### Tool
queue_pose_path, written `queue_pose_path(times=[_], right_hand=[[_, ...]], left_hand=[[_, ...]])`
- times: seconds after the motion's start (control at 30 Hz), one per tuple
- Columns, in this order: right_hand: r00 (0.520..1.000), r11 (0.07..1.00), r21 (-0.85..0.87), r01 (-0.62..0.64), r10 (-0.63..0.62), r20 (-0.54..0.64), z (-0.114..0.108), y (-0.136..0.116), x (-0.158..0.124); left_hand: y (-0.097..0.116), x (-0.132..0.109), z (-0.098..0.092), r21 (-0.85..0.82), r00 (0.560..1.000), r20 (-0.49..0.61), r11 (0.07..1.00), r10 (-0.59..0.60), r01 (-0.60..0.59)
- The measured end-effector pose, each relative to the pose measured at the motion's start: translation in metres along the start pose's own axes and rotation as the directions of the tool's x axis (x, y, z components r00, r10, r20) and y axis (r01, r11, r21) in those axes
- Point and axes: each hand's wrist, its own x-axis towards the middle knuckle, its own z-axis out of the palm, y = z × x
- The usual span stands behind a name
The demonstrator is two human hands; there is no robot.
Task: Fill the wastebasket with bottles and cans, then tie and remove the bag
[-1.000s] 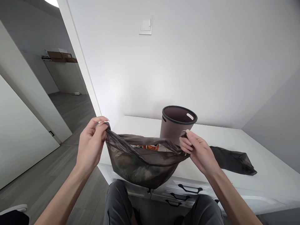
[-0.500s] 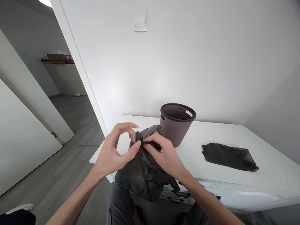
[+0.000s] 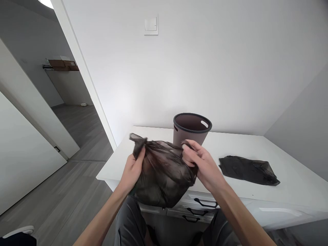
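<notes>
A thin black plastic bag (image 3: 164, 177), see-through and bulging with things I cannot make out, hangs between my hands at the front edge of the white surface. My left hand (image 3: 133, 167) is closed on its upper left corner, where a gathered end sticks up. On the other side, my right hand (image 3: 198, 159) grips the bag's bunched upper right part. Just behind the bag stands an upright brown bin (image 3: 192, 131) with a dark rim and handle holes. Another black bag (image 3: 248, 170) lies folded flat at the right.
The white cabinet top (image 3: 230, 143) meets the wall behind it. Drawers with black handles (image 3: 205, 203) are below its front edge. At the left are a doorway and grey floor (image 3: 89, 184). A light switch (image 3: 151, 26) is on the wall.
My hands have moved apart, the left one closing on the bag's corner and the right one shifting right. The bag is now stretched wide between them instead of bunched at its top.
</notes>
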Motion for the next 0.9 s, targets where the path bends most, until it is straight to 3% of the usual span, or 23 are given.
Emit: queue_pose_path(times=[0.13,0.27,0.47,0.67,0.77,0.9], right_hand=[[0.984,0.953,0.281,0.116,-0.072,-0.161,-0.033,0.002,-0.005],[0.968,0.894,0.413,0.173,-0.077,-0.24,-0.051,0.008,-0.006],[0.952,0.864,0.452,0.223,-0.092,-0.293,-0.072,0.028,-0.002],[0.922,0.878,0.459,0.135,0.059,-0.384,-0.109,0.069,-0.014],[0.95,0.955,0.294,0.029,0.064,-0.304,-0.107,0.08,-0.011],[0.992,0.996,0.021,-0.086,0.087,-0.086,-0.083,0.073,0.009]], left_hand=[[0.006,0.0,0.006,-0.485,0.992,-0.045,0.871,-0.116,0.08],[0.012,0.005,0.018,-0.719,0.992,0.001,0.69,-0.123,0.086],[0.027,0.004,0.039,-0.744,0.984,0.041,0.652,-0.173,0.146],[0.039,0.006,0.037,-0.716,0.982,0.048,0.679,-0.183,0.161],[0.041,0.009,0.033,-0.7,0.977,0.075,0.687,-0.201,0.195],[0.043,0.011,0.027,-0.657,0.967,0.113,0.713,-0.229,0.246]])
